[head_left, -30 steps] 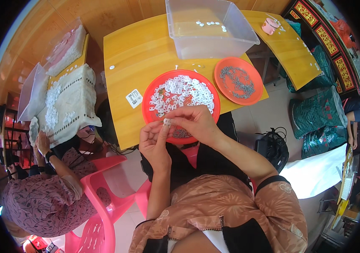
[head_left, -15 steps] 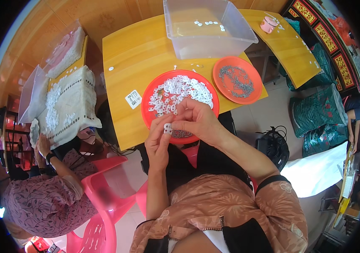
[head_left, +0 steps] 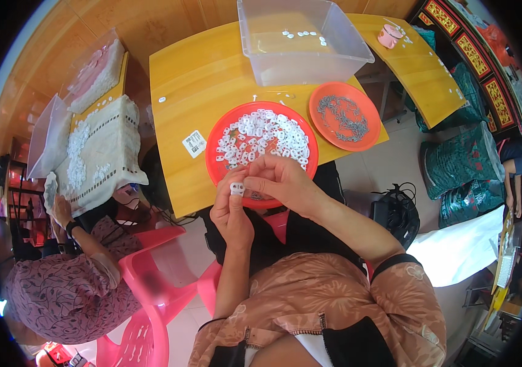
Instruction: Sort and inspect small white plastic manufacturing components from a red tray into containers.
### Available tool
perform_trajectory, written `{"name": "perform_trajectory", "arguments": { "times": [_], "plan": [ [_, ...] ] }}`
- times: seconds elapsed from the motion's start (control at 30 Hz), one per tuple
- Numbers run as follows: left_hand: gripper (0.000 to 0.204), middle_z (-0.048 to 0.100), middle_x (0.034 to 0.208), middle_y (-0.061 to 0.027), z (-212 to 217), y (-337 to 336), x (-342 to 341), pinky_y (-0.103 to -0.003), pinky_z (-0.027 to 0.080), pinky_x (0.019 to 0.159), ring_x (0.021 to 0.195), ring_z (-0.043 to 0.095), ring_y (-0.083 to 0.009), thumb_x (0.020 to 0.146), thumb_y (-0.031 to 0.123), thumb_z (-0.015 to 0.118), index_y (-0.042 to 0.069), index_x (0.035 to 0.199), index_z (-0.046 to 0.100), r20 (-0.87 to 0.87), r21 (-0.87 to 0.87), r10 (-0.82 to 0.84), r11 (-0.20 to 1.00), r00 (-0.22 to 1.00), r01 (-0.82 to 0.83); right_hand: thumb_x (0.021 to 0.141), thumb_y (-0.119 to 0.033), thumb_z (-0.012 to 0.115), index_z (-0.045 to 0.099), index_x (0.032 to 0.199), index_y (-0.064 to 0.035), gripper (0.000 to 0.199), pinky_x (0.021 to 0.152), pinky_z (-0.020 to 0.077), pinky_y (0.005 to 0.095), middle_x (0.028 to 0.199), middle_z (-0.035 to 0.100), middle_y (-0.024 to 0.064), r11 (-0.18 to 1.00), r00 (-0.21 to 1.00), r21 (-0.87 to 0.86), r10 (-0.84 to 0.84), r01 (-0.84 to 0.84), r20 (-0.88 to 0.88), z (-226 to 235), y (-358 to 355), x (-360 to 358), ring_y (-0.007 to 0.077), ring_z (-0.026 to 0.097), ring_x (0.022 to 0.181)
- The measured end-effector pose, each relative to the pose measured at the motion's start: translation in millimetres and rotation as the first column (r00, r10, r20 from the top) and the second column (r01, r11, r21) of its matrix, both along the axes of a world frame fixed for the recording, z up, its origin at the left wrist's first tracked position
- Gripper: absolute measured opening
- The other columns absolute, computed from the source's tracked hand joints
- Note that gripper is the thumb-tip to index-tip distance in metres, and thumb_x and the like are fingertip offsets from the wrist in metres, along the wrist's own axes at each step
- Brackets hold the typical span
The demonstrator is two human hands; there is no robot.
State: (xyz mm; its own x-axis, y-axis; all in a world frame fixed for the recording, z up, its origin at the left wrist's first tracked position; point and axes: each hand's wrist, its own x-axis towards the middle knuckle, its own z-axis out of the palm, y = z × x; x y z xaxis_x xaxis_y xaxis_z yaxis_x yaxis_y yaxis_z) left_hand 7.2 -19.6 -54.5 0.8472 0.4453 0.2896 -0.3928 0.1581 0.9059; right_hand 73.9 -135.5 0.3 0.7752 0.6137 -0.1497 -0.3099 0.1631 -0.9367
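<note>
The left hand pinches a small white clip over the red plate's six o'clock rim; the right hand grasps its edge. A slip could drop it off the bench.

A small white plastic piece, roughly rectangular with two dark holes showing on its face, was held upright between the fingertips of the left hand and the right hand, just off the near rim of the large red plate. That plate was heaped with many more white plastic pieces of the same kind, lying loose and jumbled across its middle. To the right of the red plate, a smaller orange plate was spread with thin grey metal parts.
</note>
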Motion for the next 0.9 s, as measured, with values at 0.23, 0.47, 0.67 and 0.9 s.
{"name": "perform_trajectory", "arguments": {
  "times": [0.23,0.47,0.67,0.9],
  "plan": [
    [0.033,0.057,0.117,-0.0122,-2,0,-1,-0.031,0.041,0.092,0.108,0.053,-0.0185,0.093,0.02,0.051,-0.004,0.115,0.054,-0.045,-0.073,-0.056,0.996,0.997,0.053,0.092,-0.019,0.055,0.061,0.09,-0.0029,0.018,0.051,0.0357,0.0186,0.069,0.053,-0.0021,0.977,0.972,-0.018,0.209,-0.212,-0.105,-13,-2,5,0.0027,0.045,0.059],
    [0.032,0.056,0.114,-0.01,-4,6,-1,-0.03,0.04,0.092,0.106,0.052,-0.0171,0.093,0.019,0.051,-0.004,0.114,0.056,-0.087,-0.166,-0.142,0.978,0.986,0.126,0.091,-0.021,0.055,0.054,0.09,-0.0009,0.02,0.046,0.0386,0.0256,0.062,0.052,0.0022,0.981,0.979,-0.028,0.191,-0.19,0.072,-3,-3,-3,0.01,0.049,0.053],
    [0.036,0.057,0.113,-0.0113,5,-4,-2,-0.031,0.041,0.093,0.105,0.054,-0.0177,0.094,0.023,0.049,-0.006,0.114,0.055,-0.06,-0.349,-0.171,0.927,0.983,0.14,0.089,-0.016,0.054,0.044,0.088,-0.001,0.018,0.05,0.045,0.0345,0.066,0.057,0.0137,0.928,0.696,-0.364,0.213,0.075,0.686,-6,-4,-11,0.0272,0.062,0.06],
    [0.041,0.059,0.111,-0.0128,5,-15,-3,-0.03,0.042,0.09,0.101,0.056,-0.0175,0.096,0.028,0.044,-0.007,0.114,0.054,-0.053,-0.361,-0.108,0.929,0.993,0.082,0.082,-0.013,0.057,0.041,0.081,-0.0018,0.019,0.044,0.0431,0.0385,0.06,0.055,0.0138,0.928,0.518,-0.306,0.158,0.213,0.841,-21,3,-12,0.0316,0.059,0.053]
  ]
}}
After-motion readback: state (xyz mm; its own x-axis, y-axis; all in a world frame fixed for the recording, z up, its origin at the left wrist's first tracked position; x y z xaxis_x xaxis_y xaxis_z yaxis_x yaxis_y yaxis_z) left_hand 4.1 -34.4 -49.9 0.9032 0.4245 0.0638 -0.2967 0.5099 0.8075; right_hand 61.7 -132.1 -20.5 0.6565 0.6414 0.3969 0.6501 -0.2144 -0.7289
